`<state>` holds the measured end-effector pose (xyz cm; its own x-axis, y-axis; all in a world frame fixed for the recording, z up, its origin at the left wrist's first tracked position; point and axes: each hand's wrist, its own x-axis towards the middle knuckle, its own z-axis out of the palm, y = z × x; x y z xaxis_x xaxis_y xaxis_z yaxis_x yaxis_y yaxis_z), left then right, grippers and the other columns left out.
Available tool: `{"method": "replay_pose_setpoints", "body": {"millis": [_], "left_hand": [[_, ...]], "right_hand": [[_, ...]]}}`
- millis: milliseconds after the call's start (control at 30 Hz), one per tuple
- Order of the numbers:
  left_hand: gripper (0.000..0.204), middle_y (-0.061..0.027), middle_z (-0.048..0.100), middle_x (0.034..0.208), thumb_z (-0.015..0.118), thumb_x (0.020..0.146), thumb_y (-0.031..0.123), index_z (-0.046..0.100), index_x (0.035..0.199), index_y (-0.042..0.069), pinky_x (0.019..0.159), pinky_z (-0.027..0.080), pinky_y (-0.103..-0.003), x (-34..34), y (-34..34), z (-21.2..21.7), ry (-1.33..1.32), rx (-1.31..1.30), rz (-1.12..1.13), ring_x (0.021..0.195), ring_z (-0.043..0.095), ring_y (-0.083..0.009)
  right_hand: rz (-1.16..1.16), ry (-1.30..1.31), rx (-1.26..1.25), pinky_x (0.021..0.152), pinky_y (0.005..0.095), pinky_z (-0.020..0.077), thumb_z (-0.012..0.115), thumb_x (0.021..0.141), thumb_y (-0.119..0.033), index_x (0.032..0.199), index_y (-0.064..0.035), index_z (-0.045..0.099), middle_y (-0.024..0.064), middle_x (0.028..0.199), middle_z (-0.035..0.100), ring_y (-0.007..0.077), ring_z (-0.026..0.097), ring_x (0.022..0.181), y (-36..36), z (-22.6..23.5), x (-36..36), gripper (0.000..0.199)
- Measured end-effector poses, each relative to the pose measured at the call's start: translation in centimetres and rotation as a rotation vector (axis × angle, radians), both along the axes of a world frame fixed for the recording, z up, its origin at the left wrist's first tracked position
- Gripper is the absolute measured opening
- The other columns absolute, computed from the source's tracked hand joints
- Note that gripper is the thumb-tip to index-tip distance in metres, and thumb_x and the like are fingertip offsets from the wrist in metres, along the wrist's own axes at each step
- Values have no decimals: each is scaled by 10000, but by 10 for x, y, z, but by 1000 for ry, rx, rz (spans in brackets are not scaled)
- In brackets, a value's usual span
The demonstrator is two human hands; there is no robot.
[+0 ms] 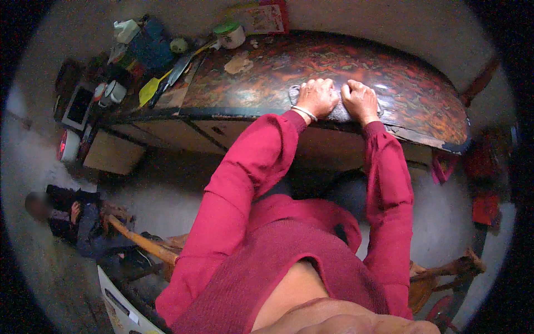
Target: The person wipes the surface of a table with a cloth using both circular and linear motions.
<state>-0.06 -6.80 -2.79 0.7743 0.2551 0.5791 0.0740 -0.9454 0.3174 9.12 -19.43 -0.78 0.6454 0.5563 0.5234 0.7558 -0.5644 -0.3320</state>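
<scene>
Both my arms in red sleeves reach forward to the near edge of a dark, orange-and-brown patterned tabletop [267, 78]. My left hand [318, 97], with a pale bangle at its wrist, is curled closed on a greyish cloth [340, 114]. Close to its right, my right hand [360, 100] is closed on the same cloth, knuckles up. The cloth lies flat on the table, showing between the hands and past their outer sides; its middle is partly covered by them.
A white tub with a green lid [229, 34] stands at the back left. Left of it lie a yellow spatula-like tool [149, 91], a white mug [114, 92] and a blue bag [154, 47]. A seated person [83, 214] is at far left, near wooden chair parts [142, 240].
</scene>
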Motion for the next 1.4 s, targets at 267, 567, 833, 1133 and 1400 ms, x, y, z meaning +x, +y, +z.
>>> {"method": "replay_pose_setpoints", "body": {"millis": [267, 567, 833, 1133, 1400], "left_hand": [[261, -167, 647, 849, 530, 783, 314, 616, 860, 81, 725, 485, -490, -1, 2, 5, 15, -32, -44, 816, 613, -375], [295, -180, 663, 861, 519, 782, 335, 636, 853, 74, 756, 491, -485, 44, 26, 12, 132, -80, 11, 824, 632, -367], [317, -190, 668, 858, 526, 761, 350, 656, 836, 71, 782, 495, -483, 83, 45, 9, 145, -95, 77, 843, 638, -373], [279, -190, 663, 821, 529, 746, 318, 643, 781, 67, 722, 494, -500, 69, 36, 6, 66, -77, 77, 791, 635, -382], [287, -174, 648, 852, 510, 788, 335, 621, 834, 74, 733, 473, -496, 31, 15, 10, 78, -85, 41, 815, 611, -373]], "right_hand": [[42, 104, -22, 739, 491, 492, 487, 821, -298, 787, -84, 664, 203, 826, 652, 402, 627, 793, 1, 8, -2, 280], [-3, 180, -97, 805, 484, 485, 467, 819, -325, 911, -85, 685, 239, 909, 645, 414, 621, 878, 28, 10, 45, 337], [-75, 192, -93, 824, 493, 477, 420, 842, -358, 931, -90, 678, 240, 961, 642, 422, 611, 919, 48, 11, 75, 383], [-43, 23, -55, 764, 502, 495, 419, 864, -346, 852, -79, 653, 218, 896, 657, 418, 630, 826, 38, -6, 68, 356], [-25, 7, -22, 713, 500, 495, 453, 854, -308, 772, -78, 638, 215, 833, 651, 408, 628, 771, 16, 0, 30, 306]]}}
